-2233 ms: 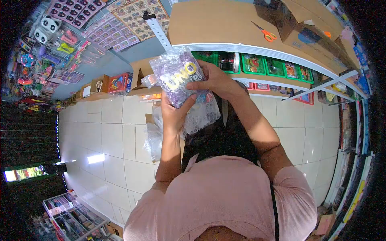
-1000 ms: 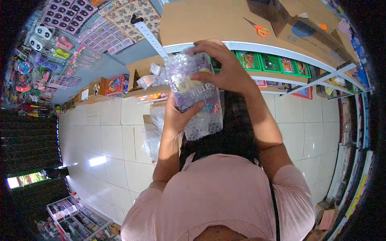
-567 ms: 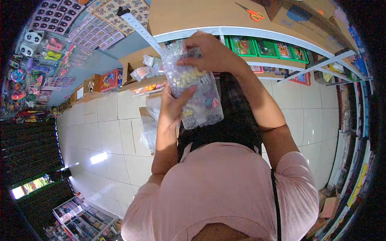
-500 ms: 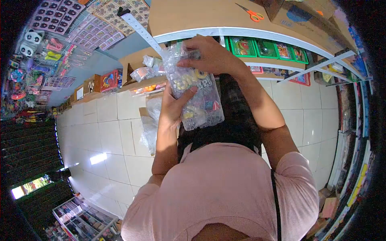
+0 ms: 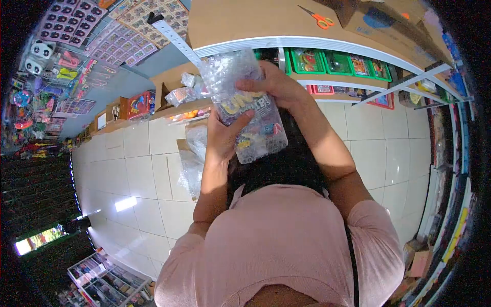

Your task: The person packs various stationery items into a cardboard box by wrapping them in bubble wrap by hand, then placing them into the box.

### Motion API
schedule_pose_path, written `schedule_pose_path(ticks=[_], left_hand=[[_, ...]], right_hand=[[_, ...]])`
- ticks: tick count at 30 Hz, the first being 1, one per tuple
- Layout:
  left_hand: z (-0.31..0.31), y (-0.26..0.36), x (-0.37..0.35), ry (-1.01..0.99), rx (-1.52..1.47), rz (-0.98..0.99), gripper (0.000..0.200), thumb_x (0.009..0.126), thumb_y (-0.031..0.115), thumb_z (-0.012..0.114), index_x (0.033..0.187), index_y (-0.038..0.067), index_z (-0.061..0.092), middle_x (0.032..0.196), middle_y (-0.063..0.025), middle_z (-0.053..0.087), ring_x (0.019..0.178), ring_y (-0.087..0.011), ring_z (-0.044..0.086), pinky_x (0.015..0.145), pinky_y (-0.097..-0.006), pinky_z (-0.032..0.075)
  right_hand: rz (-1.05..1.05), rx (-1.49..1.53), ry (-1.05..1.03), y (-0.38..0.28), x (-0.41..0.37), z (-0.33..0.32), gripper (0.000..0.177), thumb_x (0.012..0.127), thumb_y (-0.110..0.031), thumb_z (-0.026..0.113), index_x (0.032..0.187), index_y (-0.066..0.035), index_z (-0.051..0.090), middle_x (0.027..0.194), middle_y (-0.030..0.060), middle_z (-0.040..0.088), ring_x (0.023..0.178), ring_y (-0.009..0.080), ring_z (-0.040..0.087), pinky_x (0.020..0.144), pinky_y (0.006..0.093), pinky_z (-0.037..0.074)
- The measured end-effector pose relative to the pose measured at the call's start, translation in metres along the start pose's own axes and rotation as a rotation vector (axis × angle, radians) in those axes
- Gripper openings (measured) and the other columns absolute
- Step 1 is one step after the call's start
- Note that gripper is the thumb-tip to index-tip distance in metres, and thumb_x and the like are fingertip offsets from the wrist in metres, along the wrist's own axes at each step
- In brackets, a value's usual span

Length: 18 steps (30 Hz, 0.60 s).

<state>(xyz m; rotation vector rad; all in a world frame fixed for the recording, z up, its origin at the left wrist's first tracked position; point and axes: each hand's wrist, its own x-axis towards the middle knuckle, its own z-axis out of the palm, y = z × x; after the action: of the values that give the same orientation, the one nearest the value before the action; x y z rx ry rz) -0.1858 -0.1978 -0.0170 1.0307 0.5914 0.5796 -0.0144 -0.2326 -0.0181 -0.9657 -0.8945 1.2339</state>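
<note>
A flat, bubble-wrapped package (image 5: 258, 125) is held up in front of my body, with yellow and white lettering and coloured pictures showing through the clear wrap. My left hand (image 5: 225, 134) grips its left edge, thumb lying across the front and the other fingers hidden behind. On the upper right side, my right hand (image 5: 276, 86) holds the package too, its thumb pressed on the wrap and its fingers behind the edge. Loose bubble wrap rises past the package's top.
Orange-handled scissors (image 5: 322, 20) lie on the brown shelf top (image 5: 245, 20), left of a cardboard box (image 5: 383, 25). Green trays (image 5: 309, 60) sit on the shelf below. More bubble wrap (image 5: 192, 169) is beside my left forearm, above the tiled floor (image 5: 133, 174).
My right hand has moved down and right, from the wrap's top to the package's upper right edge. The package has tilted slightly, and more of its lettering shows.
</note>
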Motion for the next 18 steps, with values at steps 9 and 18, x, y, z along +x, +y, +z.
schedule_pose_path(ticks=[9, 18], left_hand=[[-0.015, -0.033, -0.001, -0.116, -0.239, -0.201, 0.04, 0.084, -0.003, 0.06, 0.121, -0.001, 0.045, 0.112, -0.0105, 0.059, 0.102, -0.0205, 0.058, 0.086, -0.0355, 0.05], [-0.017, -0.014, -0.01, -0.075, -0.208, -0.263, 0.041, 0.084, -0.003, 0.057, 0.124, -0.001, 0.045, 0.113, -0.0123, 0.058, 0.098, -0.0212, 0.06, 0.084, -0.0355, 0.051]], right_hand=[[-0.171, -0.315, -0.053, -0.011, 0.01, -0.016, 0.029, 0.072, -0.005, 0.071, 0.099, 0.001, 0.066, 0.108, 0.0135, 0.064, 0.095, 0.0182, 0.062, 0.087, 0.0313, 0.048], [-0.258, -0.635, -0.24, -0.022, -0.001, -0.023, 0.047, 0.073, -0.015, 0.073, 0.116, -0.005, 0.058, 0.117, 0.0149, 0.06, 0.112, 0.0194, 0.052, 0.095, 0.0345, 0.042]])
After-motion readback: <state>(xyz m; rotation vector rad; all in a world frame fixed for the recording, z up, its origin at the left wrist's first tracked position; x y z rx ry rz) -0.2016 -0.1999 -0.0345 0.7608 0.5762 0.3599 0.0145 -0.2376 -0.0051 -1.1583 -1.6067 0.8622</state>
